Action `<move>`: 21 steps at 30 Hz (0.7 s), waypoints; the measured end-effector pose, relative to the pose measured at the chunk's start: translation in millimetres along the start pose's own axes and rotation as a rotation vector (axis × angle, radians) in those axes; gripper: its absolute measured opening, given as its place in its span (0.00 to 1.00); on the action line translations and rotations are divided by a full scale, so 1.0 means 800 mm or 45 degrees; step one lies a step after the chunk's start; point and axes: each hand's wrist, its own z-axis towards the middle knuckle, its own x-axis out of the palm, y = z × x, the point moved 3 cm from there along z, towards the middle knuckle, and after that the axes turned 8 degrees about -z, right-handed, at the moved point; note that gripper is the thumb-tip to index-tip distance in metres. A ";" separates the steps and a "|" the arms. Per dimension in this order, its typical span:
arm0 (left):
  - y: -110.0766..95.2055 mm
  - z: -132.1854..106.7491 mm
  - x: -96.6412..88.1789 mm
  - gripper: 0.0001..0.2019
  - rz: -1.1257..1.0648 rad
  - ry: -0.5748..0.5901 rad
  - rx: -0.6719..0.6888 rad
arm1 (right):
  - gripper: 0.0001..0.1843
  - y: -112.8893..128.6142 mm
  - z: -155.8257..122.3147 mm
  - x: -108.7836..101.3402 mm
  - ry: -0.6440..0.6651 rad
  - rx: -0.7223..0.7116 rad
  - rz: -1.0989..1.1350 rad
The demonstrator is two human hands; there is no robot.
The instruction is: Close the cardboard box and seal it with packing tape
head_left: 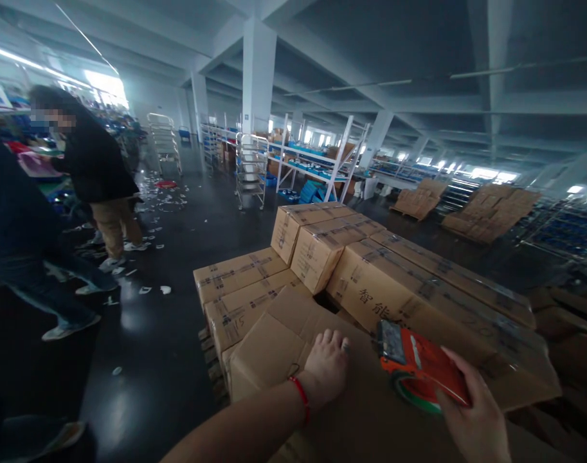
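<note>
My left hand (326, 366), with a red cord at the wrist, lies flat on the top flaps of a brown cardboard box (283, 341) right in front of me. My right hand (476, 421) grips a red tape dispenser (418, 370) and holds it against the box top, its roller end pointing toward my left hand. Taped cardboard boxes (370, 276) are stacked close behind on the same stack.
Two people (95, 173) walk on the dark, shiny floor (177, 257) at left, among scattered white scraps. Metal shelving racks (317, 161) and wire carts (251, 168) stand farther back. More cardboard stacks (490, 212) lie at the right.
</note>
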 end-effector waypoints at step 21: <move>-0.034 -0.005 -0.014 0.19 -0.751 -0.069 -0.334 | 0.25 0.022 -0.033 -0.017 0.097 -0.143 -0.024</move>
